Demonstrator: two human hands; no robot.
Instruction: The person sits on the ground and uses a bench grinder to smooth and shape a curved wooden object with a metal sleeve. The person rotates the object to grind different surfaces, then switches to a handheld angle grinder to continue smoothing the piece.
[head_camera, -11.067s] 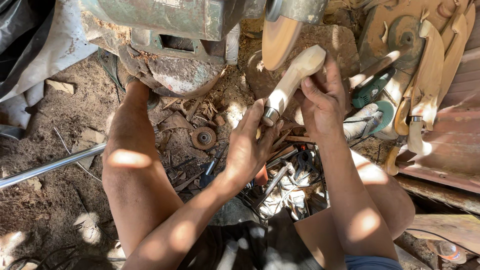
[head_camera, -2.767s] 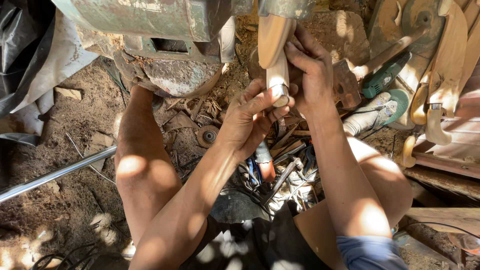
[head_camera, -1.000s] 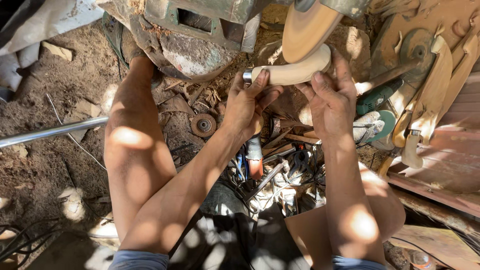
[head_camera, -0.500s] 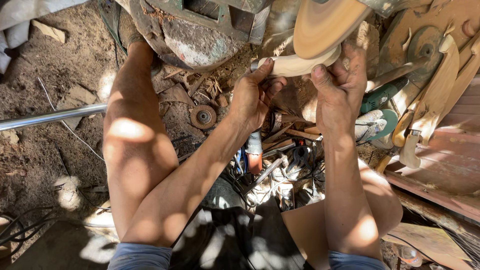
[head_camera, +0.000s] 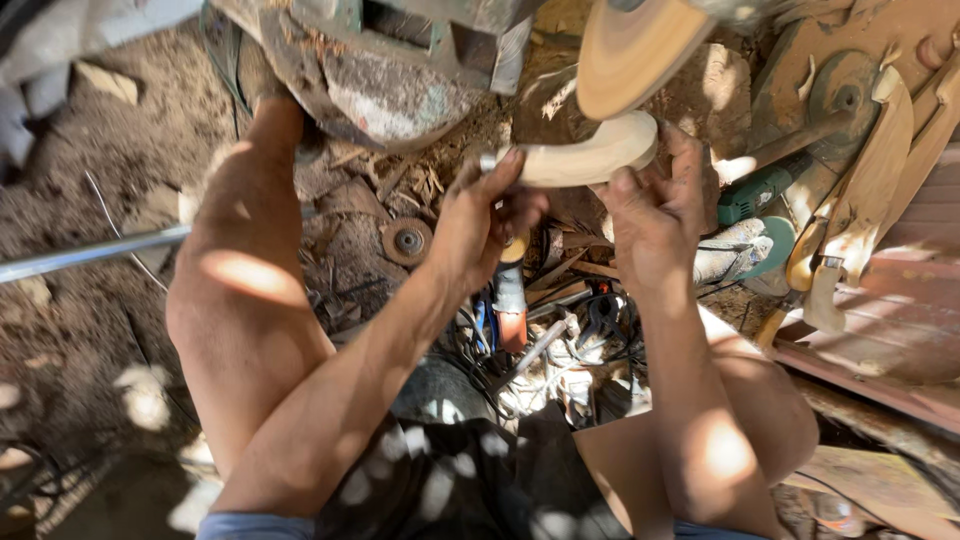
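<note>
A pale, curved wooden handle (head_camera: 592, 155) with a metal ferrule at its left end lies crosswise against the lower edge of a tan sanding disc (head_camera: 628, 48). My left hand (head_camera: 482, 212) grips the ferrule end. My right hand (head_camera: 655, 208) holds the rounded right end, thumb on top. The disc belongs to a worn green bench machine (head_camera: 400, 55) just above my hands. I squat over the ground, knees either side.
Finished wooden handles (head_camera: 860, 190) lean at the right over rusty sheet metal. A green power tool (head_camera: 755, 192), a small grinding disc (head_camera: 407, 240), pliers and scraps litter the dirt between my legs. A metal bar (head_camera: 85, 252) runs in from the left.
The handle went from upright against the disc to lying crosswise under it. The view has shifted, so the machine and disc sit nearer the top edge.
</note>
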